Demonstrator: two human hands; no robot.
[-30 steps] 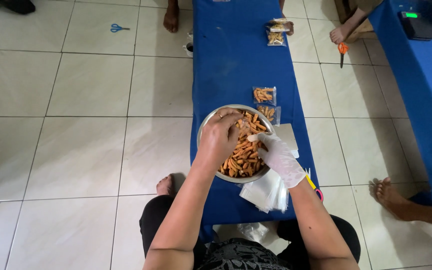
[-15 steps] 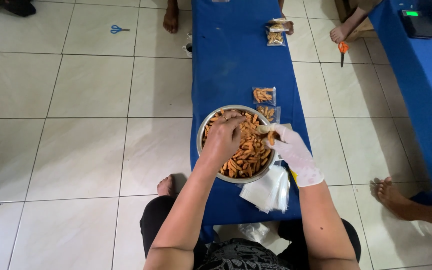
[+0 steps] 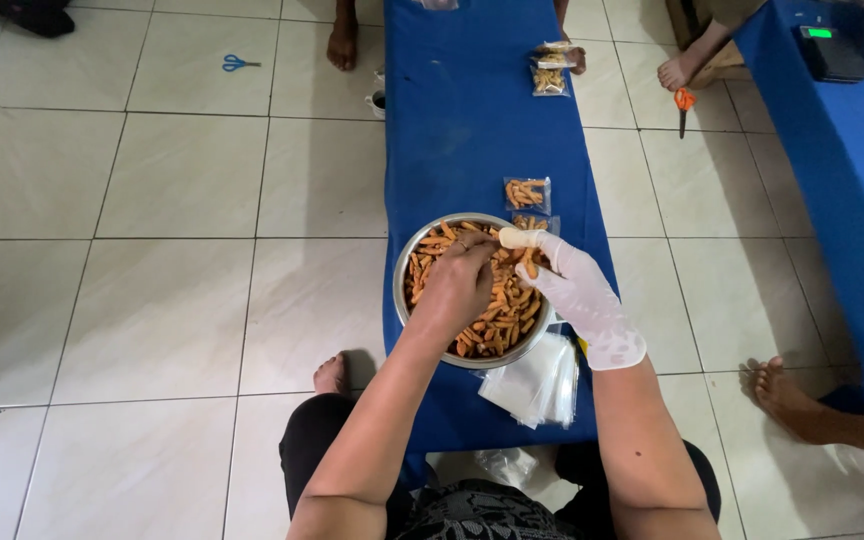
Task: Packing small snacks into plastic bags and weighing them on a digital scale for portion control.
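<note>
The left hand [image 3: 457,285] is bare and sits over the bowl [image 3: 407,300], fingers curled into the orange sticks [image 3: 497,315], seemingly pinching some. Best to take small pinches. The gloved right hand [image 3: 577,295] is at the bowl's right rim, fingers loosely bent on sticks; empty bags [image 3: 542,385] lie just beyond that rim.

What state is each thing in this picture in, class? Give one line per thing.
Metal bowl: full of orange snack sticks, on the blue bench.
Left hand: bare, reaching into the bowl.
Right hand: gloved, over the bowl's right rim.
Small bags: filled, lying past the bowl.
Clear bags: empty, stacked flat.
Blue scissors: lying on the floor.
</note>
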